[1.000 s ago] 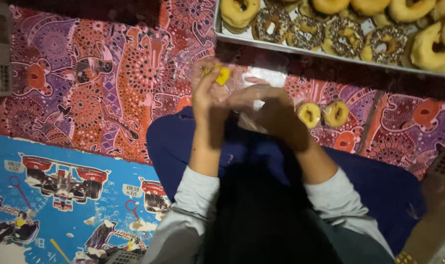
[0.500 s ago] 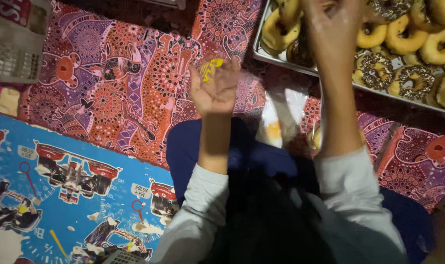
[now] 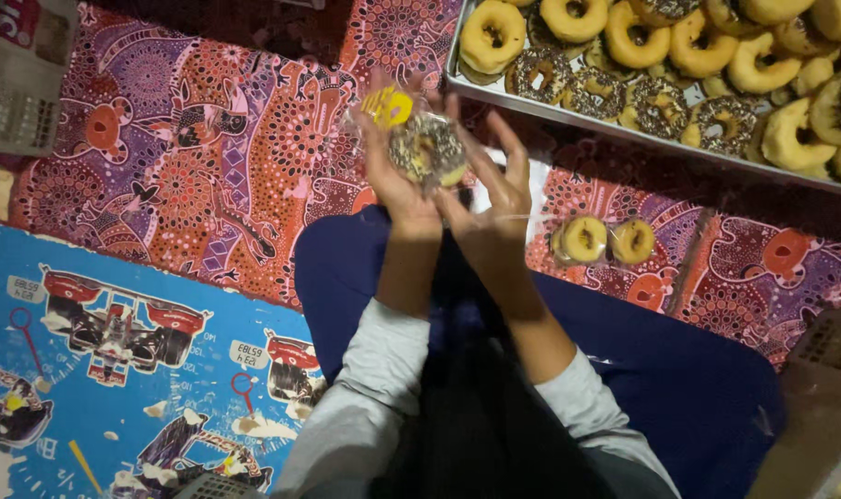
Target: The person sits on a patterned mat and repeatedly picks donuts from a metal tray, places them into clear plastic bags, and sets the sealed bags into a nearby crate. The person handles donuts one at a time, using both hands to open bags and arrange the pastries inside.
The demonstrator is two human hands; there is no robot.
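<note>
Now doughnut (image 3: 427,150) between both hands (image 3: 439,189)

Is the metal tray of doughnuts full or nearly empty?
Full: the metal tray is crowded with doughnuts, plain and sprinkled, with hardly any bare metal showing.

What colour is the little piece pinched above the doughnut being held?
Bright yellow, held by the left hand just above the sprinkled doughnut; head view.

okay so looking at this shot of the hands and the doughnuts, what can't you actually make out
Head view only:
- Sprinkled doughnut: partly covered by the left hand and right hand; whether clear wrap surrounds it is blurred.
- Yellow piece: too small to identify.
- Metal tray: cut off by top and right edges.
- Grey crate: cut off at left.
</note>
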